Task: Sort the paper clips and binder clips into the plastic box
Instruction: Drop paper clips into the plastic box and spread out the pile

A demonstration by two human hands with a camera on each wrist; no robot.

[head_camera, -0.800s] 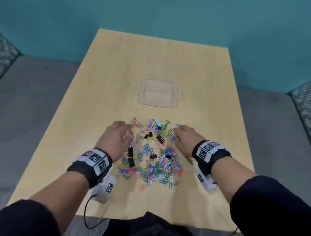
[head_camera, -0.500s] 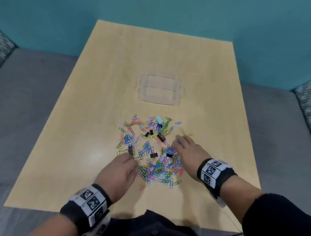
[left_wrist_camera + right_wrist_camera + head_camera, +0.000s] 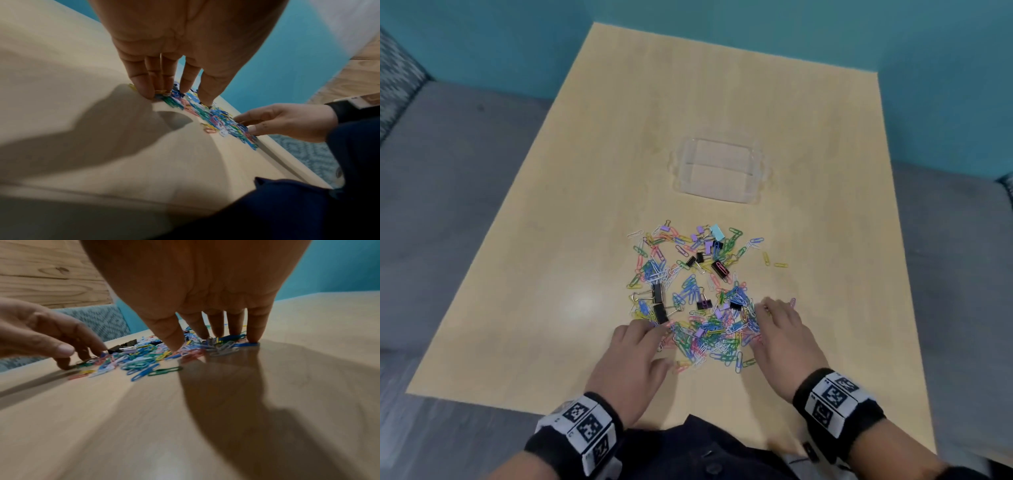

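While no brand or readable word shows anywhere, each wristband (image 3: 835,403) carries black-and-white square code markers. Low in the centre of the head view, the left hand (image 3: 635,363) and right hand (image 3: 782,337) flank the pile of paper clips (image 3: 709,334), fingers straight and spread, tips pressing its near edges and pinching nothing. Black binder clips (image 3: 658,293) lie mixed in above the left hand. Above the pile, well apart from both hands, sits the clear plastic box (image 3: 717,173) on the table (image 3: 571,212).
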